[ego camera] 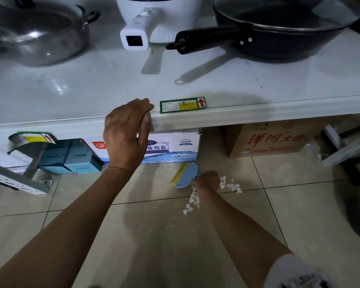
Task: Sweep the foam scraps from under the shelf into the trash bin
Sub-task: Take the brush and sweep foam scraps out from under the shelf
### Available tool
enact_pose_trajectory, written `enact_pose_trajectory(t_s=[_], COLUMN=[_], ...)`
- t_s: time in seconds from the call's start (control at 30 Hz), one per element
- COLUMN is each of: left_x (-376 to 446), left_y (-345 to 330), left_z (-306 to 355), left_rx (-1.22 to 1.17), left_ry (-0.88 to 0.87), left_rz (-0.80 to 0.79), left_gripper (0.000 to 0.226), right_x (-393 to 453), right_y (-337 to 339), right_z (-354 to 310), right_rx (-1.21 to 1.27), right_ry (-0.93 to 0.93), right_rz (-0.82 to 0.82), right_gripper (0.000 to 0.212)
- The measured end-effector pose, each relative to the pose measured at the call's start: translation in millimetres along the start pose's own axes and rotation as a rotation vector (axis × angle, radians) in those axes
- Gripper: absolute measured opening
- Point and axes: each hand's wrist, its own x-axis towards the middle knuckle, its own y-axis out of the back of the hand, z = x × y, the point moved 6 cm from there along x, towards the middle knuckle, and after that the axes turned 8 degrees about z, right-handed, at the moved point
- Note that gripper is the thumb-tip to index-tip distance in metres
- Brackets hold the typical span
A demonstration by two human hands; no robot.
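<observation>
Down on the floor, the right hand (206,180) is clamped on a blue brush (185,175), foam scraps (193,199) at its 6 and 3 o'clock, while the left hand (127,132) rests spread-fingered on the shelf (237,115) edge.

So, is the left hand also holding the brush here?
No: the left hand rests on the shelf edge, while the right hand alone grips the blue brush beside the foam scraps.

Glossy white shelf (195,84) – shiny metal pot (35,36), matt black pan (279,36), cardboard box (272,140).
</observation>
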Motion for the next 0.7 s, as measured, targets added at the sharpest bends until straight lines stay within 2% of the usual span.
enact_pose_trajectory(t_s=[0.2, 0.4, 0.5, 0.57, 0.7], left_x=[0, 3, 5, 9, 13], left_y=[-1, 2, 4, 5, 9], left_z=[3, 3, 5, 6, 8], left_rx=[0.031, 0.029, 0.011, -0.02, -0.059], left_ry=[0.033, 0.043, 0.064, 0.099, 0.164], left_rz=[-0.027, -0.054, -0.078, -0.11, -0.187], left_gripper=[0.028, 0.027, 0.025, 0.024, 0.023], right_x=[9, -11, -27, -42, -61], right_y=[56, 80, 54, 33, 10], right_z=[49, 60, 55, 49, 43], right_rx=[-0.039, 0.163, 0.268, 0.153, -0.025], right_ry=[-0.078, -0.091, -0.079, 0.044, 0.253], right_rz=[0.032, 0.103, -0.027, -0.141, -0.256], right_gripper=[0.024, 0.024, 0.02, 0.023, 0.031])
